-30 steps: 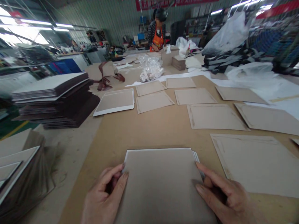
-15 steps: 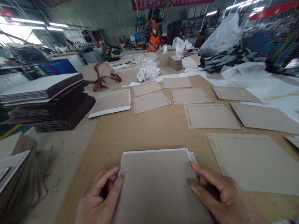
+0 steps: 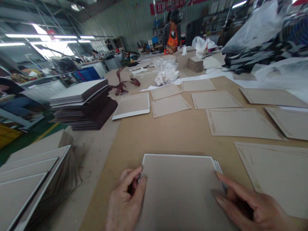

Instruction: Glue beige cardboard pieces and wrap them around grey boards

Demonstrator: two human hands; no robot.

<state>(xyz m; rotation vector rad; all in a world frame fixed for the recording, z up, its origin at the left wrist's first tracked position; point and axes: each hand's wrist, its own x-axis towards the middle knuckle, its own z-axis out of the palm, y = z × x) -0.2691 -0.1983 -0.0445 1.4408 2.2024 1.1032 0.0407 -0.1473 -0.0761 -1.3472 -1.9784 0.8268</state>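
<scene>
Cardboard in hand: pinching a white-edged stack [image 3: 180, 189] by opposite sides, between left hand [image 3: 126, 197] and right hand [image 3: 263, 205], over the near end of the brown sheet [image 3: 168, 134]. Apparently squaring it up; calling next for edges kept flush.

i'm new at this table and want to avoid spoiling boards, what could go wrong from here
The white-edged board stack between the left hand and right hand is slightly fanned at its right edge, so layers might slip. The right hand could brush the nearby streaked board. The dark board stack is uneven and might slide if bumped.
</scene>
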